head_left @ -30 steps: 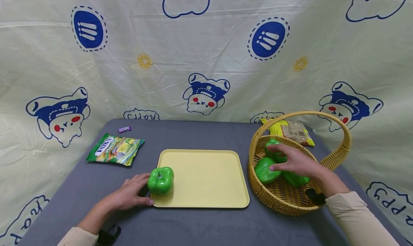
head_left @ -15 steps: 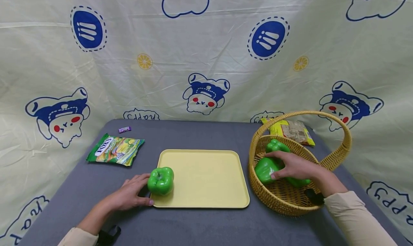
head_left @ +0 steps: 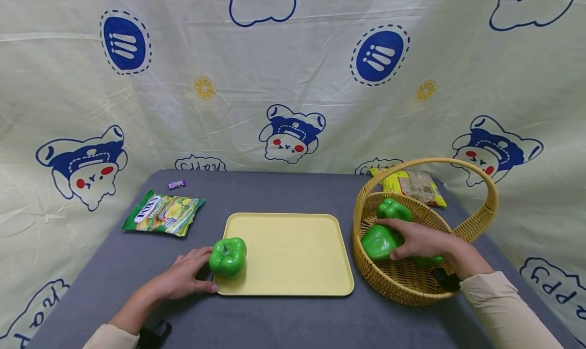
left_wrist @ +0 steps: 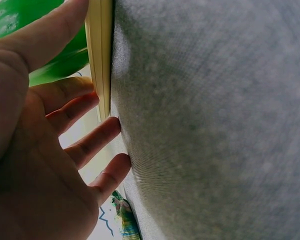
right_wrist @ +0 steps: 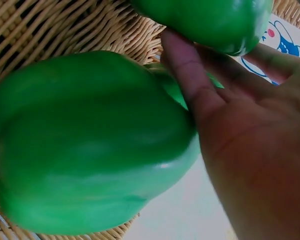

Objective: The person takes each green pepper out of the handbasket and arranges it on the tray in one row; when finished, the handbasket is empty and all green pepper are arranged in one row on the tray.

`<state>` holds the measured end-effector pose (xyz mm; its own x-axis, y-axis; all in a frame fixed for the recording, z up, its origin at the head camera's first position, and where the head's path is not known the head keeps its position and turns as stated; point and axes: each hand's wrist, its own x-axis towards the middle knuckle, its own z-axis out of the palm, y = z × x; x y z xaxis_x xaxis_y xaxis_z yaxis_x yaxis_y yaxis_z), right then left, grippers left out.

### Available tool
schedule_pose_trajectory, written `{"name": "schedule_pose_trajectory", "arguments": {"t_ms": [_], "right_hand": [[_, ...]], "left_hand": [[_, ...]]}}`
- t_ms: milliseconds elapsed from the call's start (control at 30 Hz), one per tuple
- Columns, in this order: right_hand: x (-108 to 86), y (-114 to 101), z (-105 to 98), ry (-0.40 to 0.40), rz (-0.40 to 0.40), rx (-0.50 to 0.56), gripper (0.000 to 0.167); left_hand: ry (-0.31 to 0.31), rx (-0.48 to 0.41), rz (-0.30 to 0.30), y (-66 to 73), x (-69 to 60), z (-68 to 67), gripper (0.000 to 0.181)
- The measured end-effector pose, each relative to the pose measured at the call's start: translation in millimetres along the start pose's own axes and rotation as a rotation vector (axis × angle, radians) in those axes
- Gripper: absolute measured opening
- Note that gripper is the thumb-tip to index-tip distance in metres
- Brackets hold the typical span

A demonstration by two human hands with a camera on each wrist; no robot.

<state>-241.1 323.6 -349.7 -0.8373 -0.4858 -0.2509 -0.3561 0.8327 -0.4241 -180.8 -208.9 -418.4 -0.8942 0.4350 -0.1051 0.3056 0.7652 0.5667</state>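
Nearest, a grey table runs between two pale sleeves. The left hand grasps nothing: its fingers are loosely spread, touching the left edge of the tray, with the thumb by the near corner. On the tray, at that same end, the tray pepper sits upright, stem up, just beside the fingers. To the right stands the basket, and the right hand reaches inside it, grasping the left pepper, thumb on the near side and fingers round the far side; how firmly it squeezes, I cannot tell. The right pepper lies partly hidden under that hand, and the far pepper rests against the back of the basket, beyond the fingertips. The peppers look glossy and firm, so I judge them light and stiff but rather slippery; whether real or plastic, I cannot say. The best hold is probably round the widest part, thumb opposite fingers, rather than by the stem. The arched handle seems to leave enough room for the hand. Farther back lie a green bag at left, a yellow bag behind the basket, and a small purple packet, with a printed cloth hanging beyond.
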Motion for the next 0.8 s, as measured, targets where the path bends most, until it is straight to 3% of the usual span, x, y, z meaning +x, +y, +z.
{"name": "schedule_pose_trajectory", "arguments": {"t_ms": [300, 567, 800], "right_hand": [[-0.2, -0.4, 0.0, -0.04, 0.017, 0.017, 0.089], [-3.8, 4.5, -4.1, -0.017, 0.028, 0.021, 0.082], [-9.2, 3.7, -7.4, 0.032, -0.014, 0.109, 0.083]], "left_hand": [[-0.004, -0.007, -0.021, 1.0, 0.6, -0.1, 0.082], [-0.004, 0.001, -0.026, 0.8, 1.7, -0.3, 0.083], [-0.007, 0.002, -0.025, 1.0, 1.7, -0.6, 0.083]]}}
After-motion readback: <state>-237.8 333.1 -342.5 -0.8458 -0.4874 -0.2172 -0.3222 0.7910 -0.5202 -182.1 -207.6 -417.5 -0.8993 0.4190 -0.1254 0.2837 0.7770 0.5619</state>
